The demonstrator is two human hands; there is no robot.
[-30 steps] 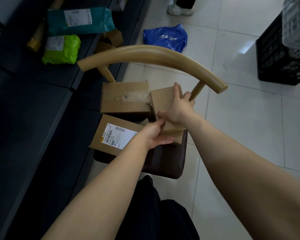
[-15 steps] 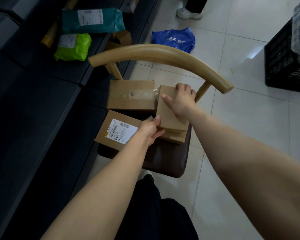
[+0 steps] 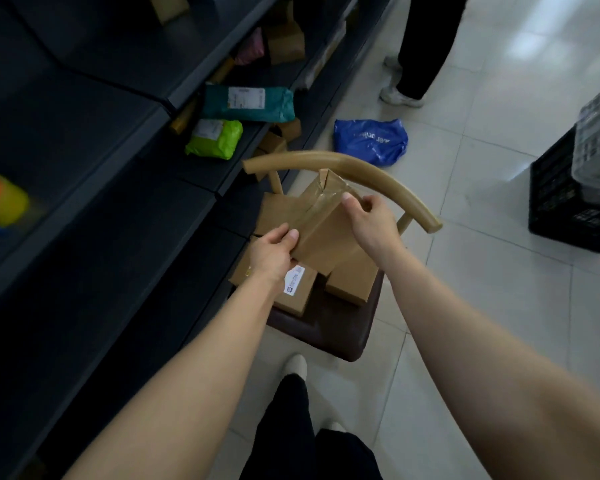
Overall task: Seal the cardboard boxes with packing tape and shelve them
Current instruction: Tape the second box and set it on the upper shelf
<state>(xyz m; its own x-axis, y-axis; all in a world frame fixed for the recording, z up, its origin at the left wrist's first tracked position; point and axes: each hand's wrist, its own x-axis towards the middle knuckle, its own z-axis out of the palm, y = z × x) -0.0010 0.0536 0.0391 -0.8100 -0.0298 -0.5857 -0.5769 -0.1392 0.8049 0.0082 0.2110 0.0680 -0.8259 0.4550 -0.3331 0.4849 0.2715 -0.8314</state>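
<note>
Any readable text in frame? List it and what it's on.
Nothing fully legible.
Blue bag: pale lettering, upside down, too blurred to quote.
Box sticker: small print, unreadable.
Teal parcel label: unreadable.
Green parcel label: unreadable.

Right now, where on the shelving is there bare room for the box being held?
The dark shelf is bare between the blurred orange-yellow item and the green parcel. Farther along, around the teal parcel, it is crowded. The chair seat is nearly full of boxes.
</note>
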